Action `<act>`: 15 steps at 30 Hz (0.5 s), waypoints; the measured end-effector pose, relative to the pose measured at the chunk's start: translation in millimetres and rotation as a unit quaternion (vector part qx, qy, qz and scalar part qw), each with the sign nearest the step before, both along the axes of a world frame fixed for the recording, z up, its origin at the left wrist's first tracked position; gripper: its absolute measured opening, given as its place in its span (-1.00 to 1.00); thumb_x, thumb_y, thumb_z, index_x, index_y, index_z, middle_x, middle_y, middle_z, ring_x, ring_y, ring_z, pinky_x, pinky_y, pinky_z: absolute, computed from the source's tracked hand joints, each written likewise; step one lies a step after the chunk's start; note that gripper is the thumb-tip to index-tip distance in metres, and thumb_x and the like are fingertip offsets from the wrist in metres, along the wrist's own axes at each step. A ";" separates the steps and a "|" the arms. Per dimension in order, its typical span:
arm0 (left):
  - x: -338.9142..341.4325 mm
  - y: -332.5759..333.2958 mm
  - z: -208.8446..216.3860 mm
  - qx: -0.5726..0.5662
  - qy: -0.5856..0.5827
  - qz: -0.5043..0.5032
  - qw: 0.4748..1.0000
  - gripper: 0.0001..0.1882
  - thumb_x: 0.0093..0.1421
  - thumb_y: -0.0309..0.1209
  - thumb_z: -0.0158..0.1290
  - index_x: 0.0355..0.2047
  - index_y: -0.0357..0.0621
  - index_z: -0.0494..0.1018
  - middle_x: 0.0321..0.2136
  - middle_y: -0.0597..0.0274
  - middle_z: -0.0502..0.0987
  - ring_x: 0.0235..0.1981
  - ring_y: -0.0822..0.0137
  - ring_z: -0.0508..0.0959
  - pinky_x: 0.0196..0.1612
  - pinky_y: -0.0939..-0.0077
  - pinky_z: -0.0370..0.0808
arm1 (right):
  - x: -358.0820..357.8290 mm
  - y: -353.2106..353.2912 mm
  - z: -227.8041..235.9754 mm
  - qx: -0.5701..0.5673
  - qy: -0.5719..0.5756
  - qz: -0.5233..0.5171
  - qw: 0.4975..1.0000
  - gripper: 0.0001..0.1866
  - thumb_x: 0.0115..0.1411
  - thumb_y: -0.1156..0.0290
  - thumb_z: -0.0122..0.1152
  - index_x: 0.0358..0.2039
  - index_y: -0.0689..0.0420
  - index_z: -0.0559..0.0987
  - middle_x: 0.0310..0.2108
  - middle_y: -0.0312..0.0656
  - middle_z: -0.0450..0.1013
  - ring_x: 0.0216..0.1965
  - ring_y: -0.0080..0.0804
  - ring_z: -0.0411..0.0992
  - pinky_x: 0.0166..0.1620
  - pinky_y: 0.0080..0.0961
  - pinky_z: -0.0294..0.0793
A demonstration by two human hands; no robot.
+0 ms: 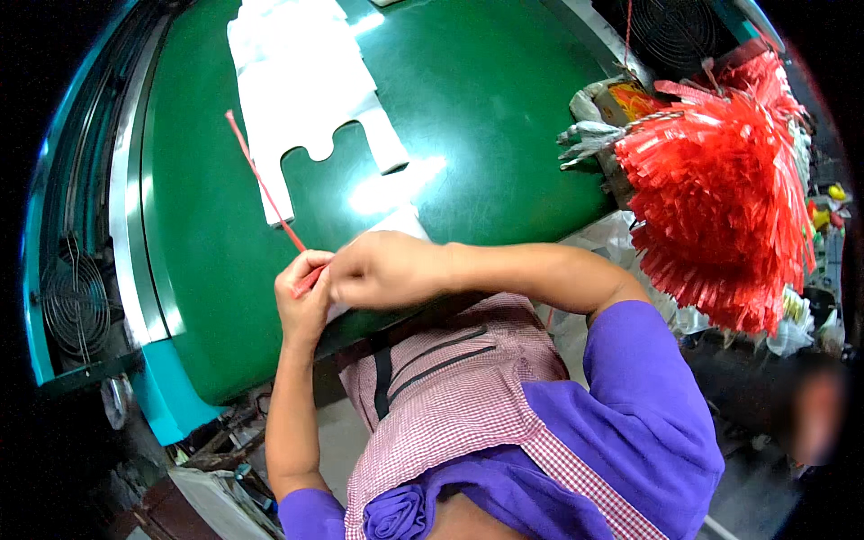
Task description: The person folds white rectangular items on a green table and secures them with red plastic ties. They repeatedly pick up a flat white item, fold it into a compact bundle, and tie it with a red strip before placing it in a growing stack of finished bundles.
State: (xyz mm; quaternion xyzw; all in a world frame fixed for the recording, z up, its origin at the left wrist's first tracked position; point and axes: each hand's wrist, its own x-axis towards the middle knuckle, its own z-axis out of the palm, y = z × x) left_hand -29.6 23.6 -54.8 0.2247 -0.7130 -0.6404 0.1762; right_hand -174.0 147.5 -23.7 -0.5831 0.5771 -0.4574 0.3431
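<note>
My left hand (304, 292) is closed around a thin red plastic strip (263, 184), whose free end points up and away to the left over the green belt. Pressed against it, my right hand (387, 270) is curled shut, slightly blurred; what its fingers grip is hidden. White plastic (402, 223) shows just behind my right hand, and a sliver of it appears below the hands. Farther off lies a stack of white T-shirt bags (301, 85), flat, with its cut-out handles towards me.
The green belt (504, 108) stretches ahead, with a metal rail (135, 189) along its left side. A large bunch of red plastic strips (720, 198) hangs at the right. Round fan guards stand at left (76, 301) and far right (673, 31).
</note>
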 end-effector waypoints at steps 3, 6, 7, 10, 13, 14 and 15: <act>-5.4 6.6 -1.8 -0.133 0.097 -0.006 0.986 -0.89 0.10 -0.55 0.16 -0.40 -0.28 0.44 -0.32 0.14 0.51 -0.38 0.43 0.49 -0.38 0.56 0.45 | -25.8 -4.2 -3.0 0.162 -0.412 -0.003 0.897 -0.77 0.22 0.41 -0.03 -0.33 0.29 0.55 -0.56 -0.33 0.43 -0.66 -0.71 0.25 -0.60 -0.73 0.20; 3.7 19.3 3.9 -0.416 0.114 -0.037 0.901 -0.83 -0.02 -0.60 0.22 -0.42 -0.21 0.45 -0.22 0.01 0.44 -0.40 0.24 0.51 -0.39 0.47 0.49 | -16.2 -0.3 1.9 0.149 -0.242 -0.003 0.959 -0.72 0.25 0.53 -0.14 -0.13 0.33 0.50 -0.46 -0.27 0.46 -0.61 -0.65 0.35 -0.56 -0.69 0.32; 1.5 14.7 3.2 -0.467 0.149 -0.050 0.870 -0.77 -0.06 -0.62 0.25 -0.40 -0.20 0.44 -0.29 0.07 0.46 -0.43 0.25 0.51 -0.42 0.44 0.49 | -14.6 0.7 -2.5 0.119 -0.217 0.004 0.969 -0.71 0.25 0.54 -0.14 -0.09 0.32 0.50 -0.43 -0.26 0.47 -0.59 -0.64 0.37 -0.53 -0.69 0.35; 22.8 2.5 -2.0 -0.481 0.127 -0.082 0.864 -0.75 -0.03 -0.59 0.25 -0.36 -0.23 0.42 -0.41 0.16 0.45 -0.49 0.23 0.50 -0.47 0.41 0.47 | -14.1 2.7 -13.7 0.110 -0.281 -0.004 0.953 -0.60 0.20 0.64 -0.14 0.05 0.25 0.46 -0.32 -0.23 0.49 -0.48 -0.64 0.42 -0.41 -0.68 0.43; 12.4 3.4 17.8 -0.514 0.155 -0.173 0.826 -0.79 -0.11 -0.58 0.20 -0.46 -0.22 0.40 -0.38 0.16 0.43 -0.47 0.22 0.51 -0.46 0.39 0.51 | -5.1 -5.3 -21.6 0.043 -0.162 -0.009 0.986 -0.62 0.12 0.73 -0.06 -0.03 0.29 0.50 -0.29 -0.19 0.50 -0.37 -0.52 0.47 -0.33 -0.60 0.48; 8.4 0.7 13.4 -0.574 0.185 -0.187 0.775 -0.78 -0.17 -0.57 0.20 -0.50 -0.23 0.39 -0.36 0.17 0.44 -0.44 0.23 0.53 -0.46 0.39 0.54 | -1.7 -7.4 -22.5 0.051 -0.095 0.010 0.994 -0.69 0.10 0.74 -0.01 -0.13 0.31 0.53 -0.32 -0.18 0.51 -0.31 -0.47 0.48 -0.31 -0.59 0.49; 4.3 2.5 17.6 -0.571 0.211 -0.192 0.770 -0.82 -0.09 -0.62 0.20 -0.50 -0.18 0.41 -0.43 0.17 0.46 -0.53 0.23 0.50 -0.49 0.49 0.49 | -0.8 -10.9 -21.7 -0.010 -0.005 0.002 1.000 -0.78 0.13 0.68 0.04 -0.20 0.31 0.53 -0.42 -0.21 0.50 -0.37 -0.48 0.49 -0.35 -0.57 0.50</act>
